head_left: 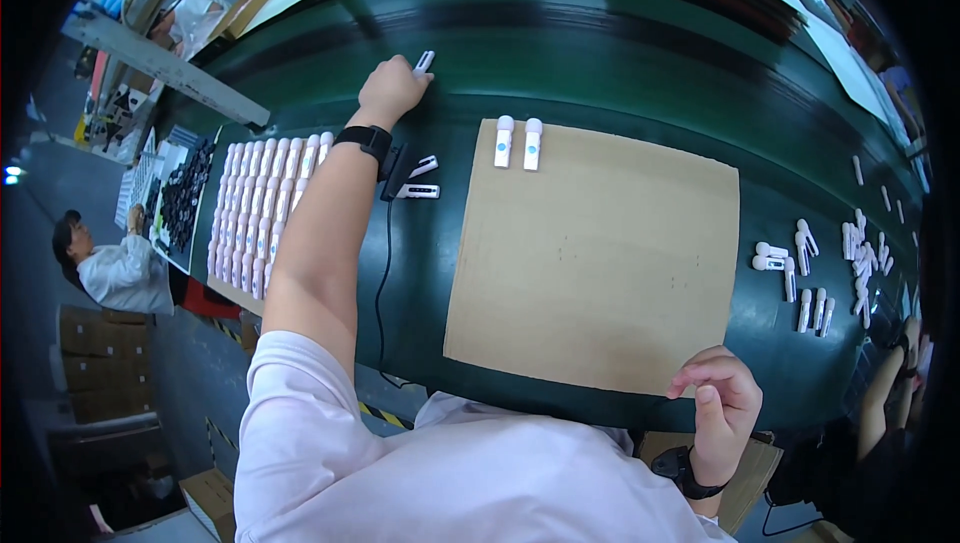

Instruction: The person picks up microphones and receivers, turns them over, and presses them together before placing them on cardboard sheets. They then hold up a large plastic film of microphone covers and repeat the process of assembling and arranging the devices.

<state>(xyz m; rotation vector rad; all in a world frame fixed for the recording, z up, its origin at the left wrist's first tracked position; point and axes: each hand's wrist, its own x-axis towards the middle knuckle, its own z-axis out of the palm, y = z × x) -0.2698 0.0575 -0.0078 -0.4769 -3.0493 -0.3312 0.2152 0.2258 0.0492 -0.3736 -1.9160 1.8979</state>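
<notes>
My left hand [390,95] is stretched out over the far part of the green table, its fingers closed on a small white wand [425,62]; the wand's other end is hidden by the hand. Two more wands with pale rounded heads [503,146] stand side by side at the top left of a brown cardboard sheet [600,253]. Close to the sheet's lower right corner, my right hand [722,395] hovers with fingers loosely bent and apart, holding nothing. Beside my left wrist lie a couple of white pieces with dark slots [418,192].
Rows of wands [265,203] fill another board at left, partly behind my left arm. Loose wands [790,268] lie right of the sheet. A black cable [382,293] hangs from my left wrist. A metal post [185,73] rises far left. Co-workers [125,258] are at both sides.
</notes>
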